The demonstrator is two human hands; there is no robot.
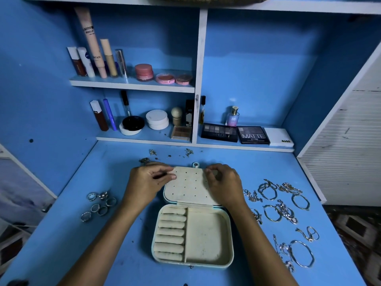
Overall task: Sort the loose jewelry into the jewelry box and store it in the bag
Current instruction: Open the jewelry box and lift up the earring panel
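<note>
Head view: your jewelry box (192, 228) lies open on the blue desk (115, 234), its lid (189, 185) folded back flat on the far side, with a perforated earring panel facing up. Your left hand (147, 185) rests on the lid's left edge, thumb and forefinger pinched together on something too small to identify. Your right hand (223, 183) sits on the lid's right edge with fingers curled; whether it holds anything cannot be told. Left of the box, a cluster of rings (100, 205). Right of it, bracelets and chains (282, 215) spread out. Beyond the lid, small earrings (170, 154) lie scattered. No bag identified.
</note>
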